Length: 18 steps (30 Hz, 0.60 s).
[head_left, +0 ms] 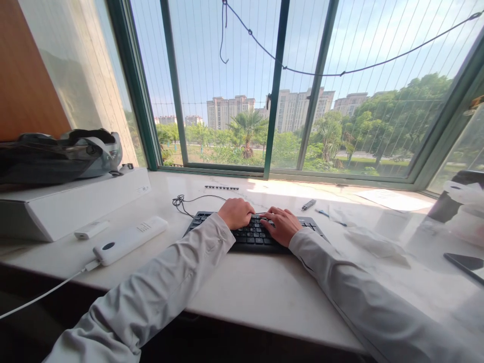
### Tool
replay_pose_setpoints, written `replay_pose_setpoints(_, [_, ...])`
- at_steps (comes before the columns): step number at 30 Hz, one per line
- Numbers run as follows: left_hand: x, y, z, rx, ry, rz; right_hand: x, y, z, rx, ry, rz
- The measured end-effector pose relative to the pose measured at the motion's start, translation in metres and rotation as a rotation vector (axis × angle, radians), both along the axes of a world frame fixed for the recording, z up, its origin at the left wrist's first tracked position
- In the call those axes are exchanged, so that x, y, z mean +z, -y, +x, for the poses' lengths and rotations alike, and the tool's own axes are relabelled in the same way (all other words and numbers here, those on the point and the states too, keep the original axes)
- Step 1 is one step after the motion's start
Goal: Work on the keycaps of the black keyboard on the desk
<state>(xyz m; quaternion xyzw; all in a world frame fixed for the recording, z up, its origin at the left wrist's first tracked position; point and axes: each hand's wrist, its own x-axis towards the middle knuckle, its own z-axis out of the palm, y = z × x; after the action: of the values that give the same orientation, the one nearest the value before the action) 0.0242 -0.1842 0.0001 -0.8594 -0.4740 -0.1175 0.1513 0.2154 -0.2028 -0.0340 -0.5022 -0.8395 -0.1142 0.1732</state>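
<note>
Keyboard partly hidden (under 2 hands).

A black keyboard lies flat, keys up, on the white counter.

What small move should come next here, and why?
Perhaps the left hand should pinch gently at the back row of the black keyboard, the right hand steadying it: both hands are close together near that row, and small black pieces lie lined up behind.

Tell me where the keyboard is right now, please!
In the head view, the keyboard is near the middle, on the white table, beneath the left hand and right hand, with the window beyond.
</note>
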Motion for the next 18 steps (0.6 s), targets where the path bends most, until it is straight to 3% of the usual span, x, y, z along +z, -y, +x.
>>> replay_pose_setpoints(18, [-0.0034,-0.0066,-0.0025,0.021,0.043,-0.11,0.0041,-0.0001,0.0047,-0.025,-0.006,0.033])
